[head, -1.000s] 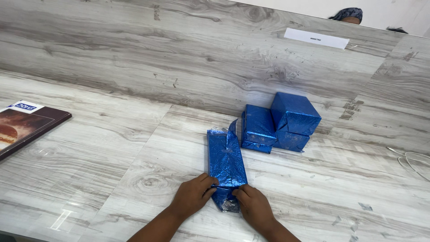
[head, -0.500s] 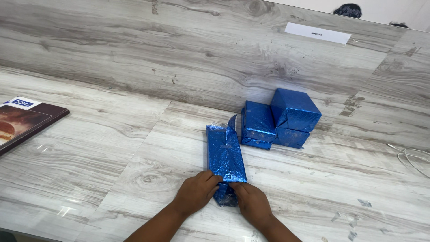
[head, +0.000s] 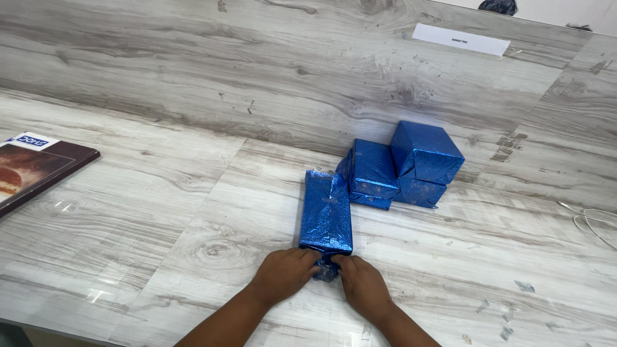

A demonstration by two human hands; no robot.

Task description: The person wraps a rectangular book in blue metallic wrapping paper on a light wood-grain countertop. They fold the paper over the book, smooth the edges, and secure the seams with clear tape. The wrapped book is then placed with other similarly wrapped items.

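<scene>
A long box wrapped in shiny blue foil paper (head: 326,215) lies on the grey wood-grain table (head: 160,212), its near end toward me. My left hand (head: 283,273) and my right hand (head: 361,283) press together on that near end, pinching the loose blue paper flap between the fingertips. The far end of the box shows a folded seam. Just behind it sits a pile of three blue-wrapped boxes (head: 405,164), one cube resting on top of the others.
A dark brown flat box with a picture on its lid (head: 35,167) lies at the left edge. A white card (head: 461,40) sits at the far side. A thin white cable (head: 594,222) curls at the right edge.
The raised flap on the long box has been folded down flat. Both hands stay at the near end, fingers drawn closer together on the paper.
</scene>
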